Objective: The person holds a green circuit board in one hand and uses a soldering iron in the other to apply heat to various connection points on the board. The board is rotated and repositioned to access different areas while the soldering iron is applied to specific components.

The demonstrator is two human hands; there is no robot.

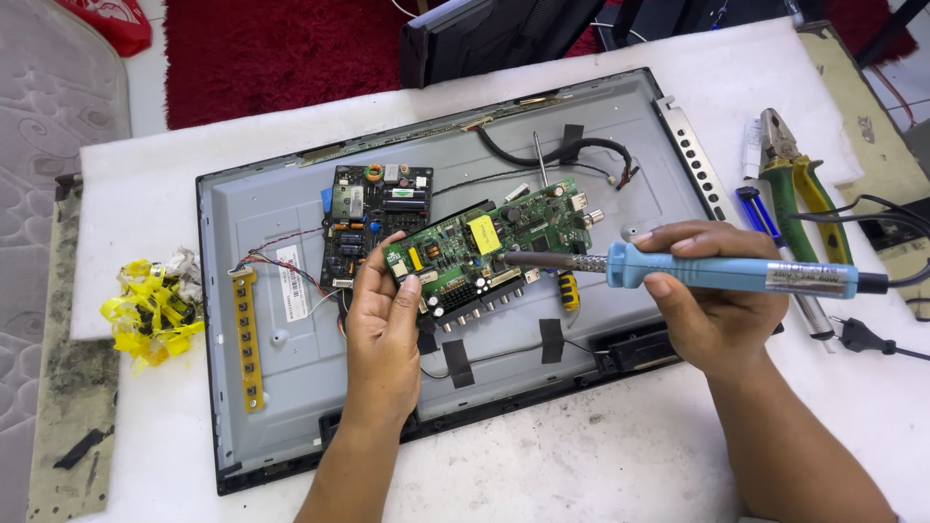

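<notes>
White padded table (pixel 601 465), green circuit board (pixel 484 254), blue-handled soldering iron (pixel 717 274).

White worktable (pixel 601 465) beside a red carpet (pixel 281 48) (deep pile).

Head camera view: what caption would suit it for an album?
Left hand tilts a green circuit board while right hand touches a blue soldering iron to it.

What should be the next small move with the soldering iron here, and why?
Probably lower the tip of the blue-handled soldering iron slightly onto the green circuit board. The right hand holds the iron with its tip already over the board's middle, and the left hand steadies the board's left edge.
</notes>
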